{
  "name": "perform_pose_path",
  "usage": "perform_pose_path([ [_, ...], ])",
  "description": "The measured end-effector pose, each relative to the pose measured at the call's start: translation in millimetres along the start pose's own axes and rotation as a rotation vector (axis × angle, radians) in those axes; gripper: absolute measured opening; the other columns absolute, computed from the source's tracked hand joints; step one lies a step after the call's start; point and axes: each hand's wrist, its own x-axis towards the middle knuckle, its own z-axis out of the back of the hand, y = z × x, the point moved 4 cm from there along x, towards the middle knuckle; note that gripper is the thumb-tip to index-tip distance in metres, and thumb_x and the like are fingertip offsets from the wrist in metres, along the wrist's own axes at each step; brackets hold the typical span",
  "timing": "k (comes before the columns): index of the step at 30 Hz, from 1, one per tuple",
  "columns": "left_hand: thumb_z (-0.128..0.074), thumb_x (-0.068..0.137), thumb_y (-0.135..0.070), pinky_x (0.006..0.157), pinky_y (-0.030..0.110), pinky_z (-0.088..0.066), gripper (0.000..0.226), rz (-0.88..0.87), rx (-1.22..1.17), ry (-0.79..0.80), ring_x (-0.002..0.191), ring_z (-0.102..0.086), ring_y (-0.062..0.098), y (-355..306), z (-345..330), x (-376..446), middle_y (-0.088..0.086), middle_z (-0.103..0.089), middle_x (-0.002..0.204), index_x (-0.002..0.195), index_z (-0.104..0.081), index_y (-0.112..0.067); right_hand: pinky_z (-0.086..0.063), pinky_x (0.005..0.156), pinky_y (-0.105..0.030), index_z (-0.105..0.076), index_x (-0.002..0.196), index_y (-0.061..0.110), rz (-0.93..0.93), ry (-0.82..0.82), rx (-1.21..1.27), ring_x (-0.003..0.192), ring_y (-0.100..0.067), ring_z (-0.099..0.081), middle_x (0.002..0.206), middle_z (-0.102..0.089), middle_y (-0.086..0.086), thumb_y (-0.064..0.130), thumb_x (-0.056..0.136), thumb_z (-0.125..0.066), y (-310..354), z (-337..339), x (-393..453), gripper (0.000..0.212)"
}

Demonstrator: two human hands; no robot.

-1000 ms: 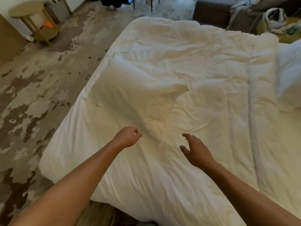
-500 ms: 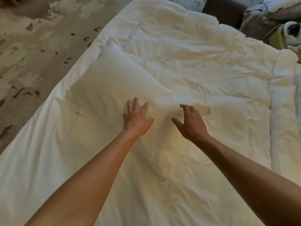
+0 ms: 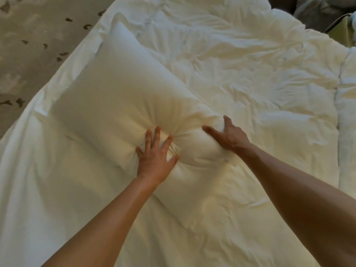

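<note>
Left hand (image 3: 154, 157) is sinking spread fingers into the soft, likely light pillow (image 3: 125, 97). Right hand (image 3: 230, 136) is curling round its end, probably the best hold.

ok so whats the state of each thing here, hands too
pillow: lying flat, dented and creased near one end
duvet: spread out, wrinkled, under the pillow
left hand: fingers spread, pressing down into the pillow
right hand: gripping the pillow's end, thumb on top
</note>
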Motion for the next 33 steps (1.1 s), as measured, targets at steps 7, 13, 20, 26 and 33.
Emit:
perform_pose_path([
  [7,-0.060,0.088,-0.061,0.109,0.072,-0.034,0.074,0.016,0.014,0.057,0.157,0.005,0.031,12,4,-15,-0.002,0.006,0.171,0.152,-0.030,-0.039,-0.043,0.068,-0.038,-0.051,0.117,0.029,0.034,-0.172,0.117,0.091,-0.035,-0.069,0.091,-0.066,-0.002,0.101,0.062,-0.049,3,-14,-58,0.091],
  [13,-0.080,0.069,-0.061,0.112,0.056,-0.040,0.095,0.044,-0.115,0.190,0.156,-0.009,0.033,18,38,-62,0.000,0.000,0.171,0.150,-0.035,-0.035,-0.041,0.062,-0.037,-0.049,0.100,0.031,0.092,-0.197,0.214,0.082,-0.032,-0.067,0.088,-0.070,-0.003,0.087,0.071,-0.059,19,-14,-142,0.063],
  [20,-0.083,0.077,-0.043,0.103,0.041,-0.047,0.075,0.043,-0.291,0.110,0.129,-0.050,0.030,4,104,-140,0.011,-0.045,0.140,0.135,-0.047,-0.014,-0.042,0.060,-0.036,-0.047,0.095,0.035,0.233,-0.152,0.170,0.074,-0.027,-0.062,0.085,-0.068,0.001,0.071,0.078,-0.065,19,14,-261,0.043],
  [26,-0.080,0.079,-0.048,0.088,0.045,-0.055,0.089,-0.200,-0.069,-0.097,0.122,-0.052,0.033,-88,150,-206,0.010,-0.042,0.140,0.149,-0.032,-0.021,-0.043,0.061,-0.038,-0.046,0.100,0.030,0.245,-0.144,-0.023,0.073,-0.030,-0.063,0.081,-0.067,-0.002,0.067,0.086,-0.058,-70,38,-381,0.041],
  [33,-0.070,0.085,-0.052,0.126,0.048,-0.020,0.099,-0.700,0.211,0.297,0.158,-0.006,0.027,-248,85,-311,0.005,-0.002,0.171,0.161,-0.009,-0.035,-0.049,0.059,-0.037,-0.045,0.102,0.028,0.212,-0.149,-0.268,0.070,-0.028,-0.065,0.082,-0.064,0.003,0.064,0.094,-0.051,-238,49,-539,0.037],
])
